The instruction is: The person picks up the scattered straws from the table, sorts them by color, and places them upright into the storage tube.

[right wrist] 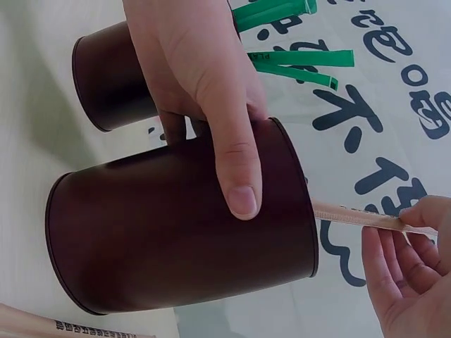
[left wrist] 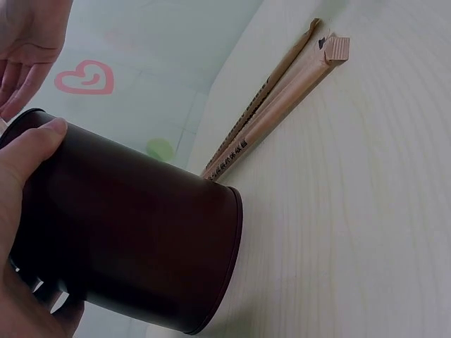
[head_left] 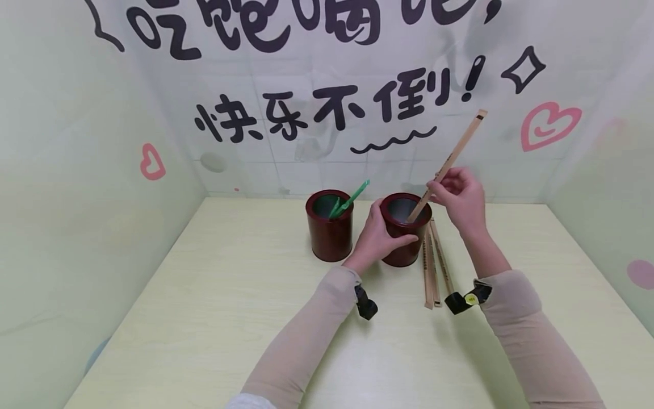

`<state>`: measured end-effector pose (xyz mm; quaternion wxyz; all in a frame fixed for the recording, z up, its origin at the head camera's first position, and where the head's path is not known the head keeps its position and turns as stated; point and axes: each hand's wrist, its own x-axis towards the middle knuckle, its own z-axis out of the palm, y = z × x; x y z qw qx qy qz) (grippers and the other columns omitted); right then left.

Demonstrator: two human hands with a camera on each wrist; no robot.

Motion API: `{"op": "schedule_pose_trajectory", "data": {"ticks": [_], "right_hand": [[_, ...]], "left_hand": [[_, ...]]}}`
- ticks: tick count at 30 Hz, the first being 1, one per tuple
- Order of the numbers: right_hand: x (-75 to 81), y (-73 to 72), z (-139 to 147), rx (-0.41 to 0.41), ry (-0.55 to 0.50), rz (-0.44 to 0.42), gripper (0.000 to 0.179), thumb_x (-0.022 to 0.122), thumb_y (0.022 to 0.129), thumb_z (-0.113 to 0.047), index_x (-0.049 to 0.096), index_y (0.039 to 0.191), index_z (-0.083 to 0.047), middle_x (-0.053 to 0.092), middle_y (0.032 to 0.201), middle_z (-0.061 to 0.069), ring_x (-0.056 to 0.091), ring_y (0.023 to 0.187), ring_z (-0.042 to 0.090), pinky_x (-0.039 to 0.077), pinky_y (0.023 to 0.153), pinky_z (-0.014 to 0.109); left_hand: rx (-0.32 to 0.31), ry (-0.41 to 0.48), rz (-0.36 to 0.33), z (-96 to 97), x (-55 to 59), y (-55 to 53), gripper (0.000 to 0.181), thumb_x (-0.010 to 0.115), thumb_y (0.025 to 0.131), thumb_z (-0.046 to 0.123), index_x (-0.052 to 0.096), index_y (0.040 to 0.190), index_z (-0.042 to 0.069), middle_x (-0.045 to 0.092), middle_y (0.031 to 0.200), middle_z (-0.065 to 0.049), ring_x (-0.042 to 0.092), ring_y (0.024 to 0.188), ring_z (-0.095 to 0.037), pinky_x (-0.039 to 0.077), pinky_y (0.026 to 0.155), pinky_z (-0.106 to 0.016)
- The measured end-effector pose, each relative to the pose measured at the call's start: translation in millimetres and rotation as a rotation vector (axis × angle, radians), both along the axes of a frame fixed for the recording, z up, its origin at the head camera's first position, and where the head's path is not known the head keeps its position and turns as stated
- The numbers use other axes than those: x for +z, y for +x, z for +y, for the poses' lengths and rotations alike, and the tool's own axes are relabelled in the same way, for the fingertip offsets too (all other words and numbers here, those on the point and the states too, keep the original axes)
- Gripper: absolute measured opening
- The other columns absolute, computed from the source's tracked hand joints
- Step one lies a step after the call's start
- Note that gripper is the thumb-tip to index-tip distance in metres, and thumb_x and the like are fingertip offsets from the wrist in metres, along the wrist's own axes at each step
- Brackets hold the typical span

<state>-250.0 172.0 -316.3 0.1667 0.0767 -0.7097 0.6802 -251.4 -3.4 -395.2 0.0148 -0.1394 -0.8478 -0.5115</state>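
Note:
My left hand (head_left: 377, 238) grips a dark red-brown cylindrical holder (head_left: 401, 250), thumb across its front and fingers round its left side. It stands upright on the table. Between thumb and fingers, my right hand (head_left: 464, 199) pinches a paper-wrapped pair of chopsticks (head_left: 457, 149). The pair leans up to the right, its lower end inside the holder's mouth. Up close in the right wrist view, the wrapped chopsticks (right wrist: 345, 213) emerge from the holder (right wrist: 176, 232). More wrapped chopsticks (head_left: 428, 278) lie beside the holder's right side, and in the left wrist view their printed sleeves (left wrist: 275, 105) show.
A second matching holder (head_left: 331, 241) stands to the left, with several slim green printed packets (head_left: 352, 199) sticking out. Behind the table (head_left: 230, 318) rises a white backdrop (head_left: 286, 170) with black writing and pink hearts. Pale side walls flank the table.

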Motion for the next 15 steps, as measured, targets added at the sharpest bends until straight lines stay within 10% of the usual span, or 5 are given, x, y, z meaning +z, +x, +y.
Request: {"op": "schedule_pose_trajectory", "data": {"ticks": [15], "right_hand": [[-8.6,-1.6,-1.8,0.021,0.054,-0.006,0.016,0.068,0.091,-0.003,0.058,0.104,0.000,0.068,0.080,-0.014,0.067,0.067,0.000,0.058,0.065,0.015]], "left_hand": [[0.007,-0.020,0.001,0.5,-1.2,-1.5,0.103,0.084,0.079,0.038,0.017,0.153,0.012,0.039,0.151,-0.009,0.044,0.138,-0.022,0.047,0.110,-0.040]]}}
